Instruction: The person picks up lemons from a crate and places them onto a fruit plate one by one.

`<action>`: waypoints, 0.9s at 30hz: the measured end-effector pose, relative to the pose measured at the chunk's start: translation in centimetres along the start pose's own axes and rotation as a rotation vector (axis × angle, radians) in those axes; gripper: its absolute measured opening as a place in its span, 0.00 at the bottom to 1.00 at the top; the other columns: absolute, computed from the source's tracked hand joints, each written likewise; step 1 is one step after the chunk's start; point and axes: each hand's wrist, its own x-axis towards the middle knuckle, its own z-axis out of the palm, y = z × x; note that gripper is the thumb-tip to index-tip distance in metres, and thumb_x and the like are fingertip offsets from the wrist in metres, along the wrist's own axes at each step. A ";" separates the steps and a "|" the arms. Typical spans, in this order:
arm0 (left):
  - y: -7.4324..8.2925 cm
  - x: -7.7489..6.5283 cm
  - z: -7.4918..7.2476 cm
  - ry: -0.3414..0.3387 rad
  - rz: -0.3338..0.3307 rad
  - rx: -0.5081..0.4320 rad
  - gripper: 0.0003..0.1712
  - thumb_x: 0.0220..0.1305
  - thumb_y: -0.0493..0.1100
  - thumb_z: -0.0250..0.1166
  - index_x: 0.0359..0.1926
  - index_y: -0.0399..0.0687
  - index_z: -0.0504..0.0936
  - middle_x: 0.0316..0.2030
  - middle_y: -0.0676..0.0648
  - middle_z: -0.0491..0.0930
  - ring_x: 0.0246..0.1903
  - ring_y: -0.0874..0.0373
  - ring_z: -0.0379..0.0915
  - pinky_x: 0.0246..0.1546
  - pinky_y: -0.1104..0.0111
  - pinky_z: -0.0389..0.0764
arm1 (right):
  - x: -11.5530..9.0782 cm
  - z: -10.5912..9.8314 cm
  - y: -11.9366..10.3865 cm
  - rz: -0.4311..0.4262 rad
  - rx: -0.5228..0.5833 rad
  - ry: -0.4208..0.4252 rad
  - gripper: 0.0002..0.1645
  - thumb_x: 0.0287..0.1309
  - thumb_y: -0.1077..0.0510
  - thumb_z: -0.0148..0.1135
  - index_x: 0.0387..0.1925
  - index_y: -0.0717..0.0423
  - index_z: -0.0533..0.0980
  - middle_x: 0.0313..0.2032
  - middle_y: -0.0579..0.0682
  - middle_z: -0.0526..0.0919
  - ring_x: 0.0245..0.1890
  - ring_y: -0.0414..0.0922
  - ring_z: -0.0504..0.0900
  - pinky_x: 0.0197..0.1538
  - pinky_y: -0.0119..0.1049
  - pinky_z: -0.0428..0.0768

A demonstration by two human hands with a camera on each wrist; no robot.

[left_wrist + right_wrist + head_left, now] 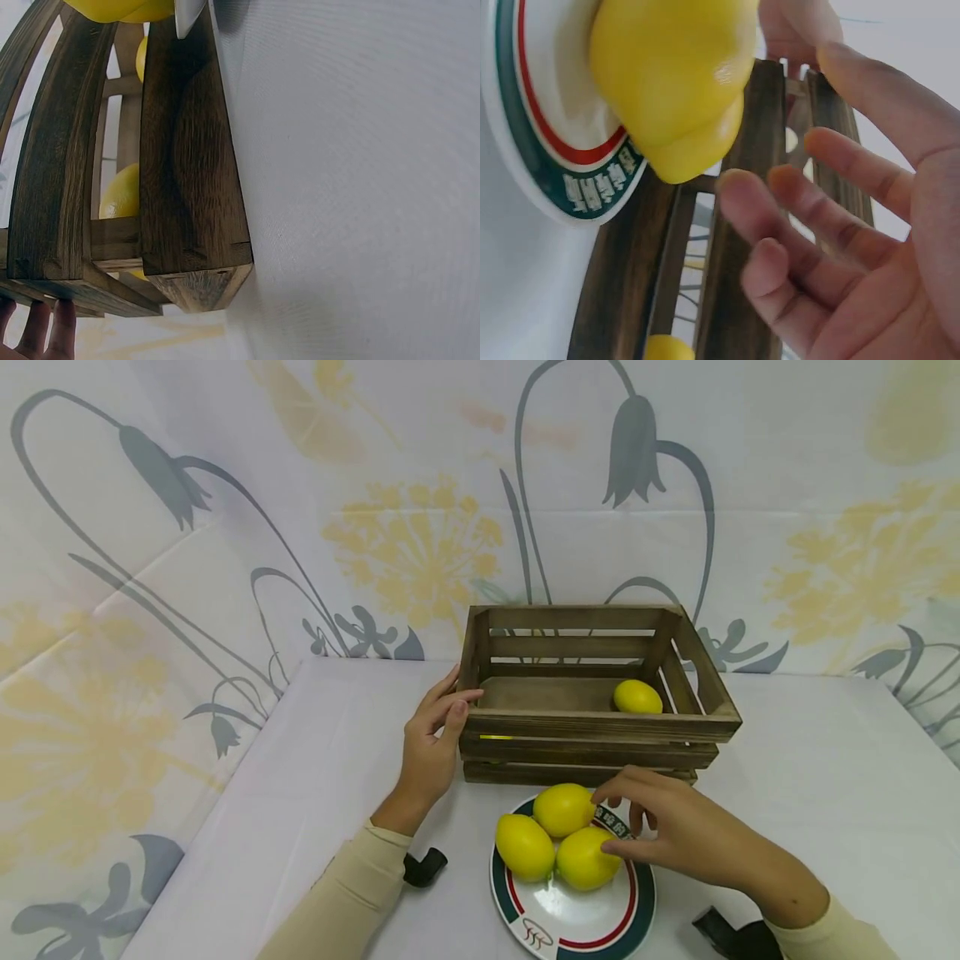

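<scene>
My left hand (431, 739) holds the left end of a slatted dark wooden crate (592, 727), a finger over its rim and the thumb at the front corner. Three fingertips (60, 326) touch the crate's end in the left wrist view. My right hand (667, 822) hovers with spread fingers and thumb over the right side of a plate (592, 935), close beside three lemons: the back one (564, 810), the left one (524, 847) and the right one (588, 858). Inside the crate lies a lemon (637, 697) at the right; another lemon (122, 193) shows through the slats.
The crate stands on a white tablecloth (360, 727), right behind the plate. A patterned curtain (420, 435) with flowers hangs behind it. A black object (425, 867) shows by the left wrist, and another black object (738, 935) by the right wrist.
</scene>
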 end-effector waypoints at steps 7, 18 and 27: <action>0.1 0.0 0.1 -0.009 -0.002 -0.008 0.16 0.77 0.41 0.54 0.56 0.47 0.84 0.73 0.52 0.65 0.71 0.54 0.63 0.64 0.50 0.74 | -0.5 -0.8 -0.6 -0.160 0.008 0.238 0.24 0.47 0.56 0.80 0.46 0.43 0.80 0.41 0.34 0.79 0.33 0.30 0.75 0.27 0.26 0.78; 0.1 0.0 -0.1 -0.008 -0.007 0.000 0.16 0.77 0.41 0.53 0.56 0.48 0.84 0.72 0.52 0.66 0.72 0.53 0.62 0.66 0.50 0.73 | 0.5 -3.4 -2.4 -0.312 -0.084 0.260 0.24 0.46 0.61 0.79 0.47 0.44 0.81 0.42 0.37 0.80 0.35 0.30 0.77 0.33 0.21 0.80; 0.1 0.0 -0.1 -0.010 -0.014 -0.012 0.16 0.77 0.42 0.53 0.56 0.48 0.84 0.72 0.53 0.65 0.71 0.54 0.63 0.63 0.50 0.74 | 1.9 -7.0 -3.7 -0.356 -0.200 0.252 0.25 0.47 0.62 0.78 0.48 0.44 0.81 0.42 0.37 0.80 0.34 0.29 0.77 0.32 0.22 0.80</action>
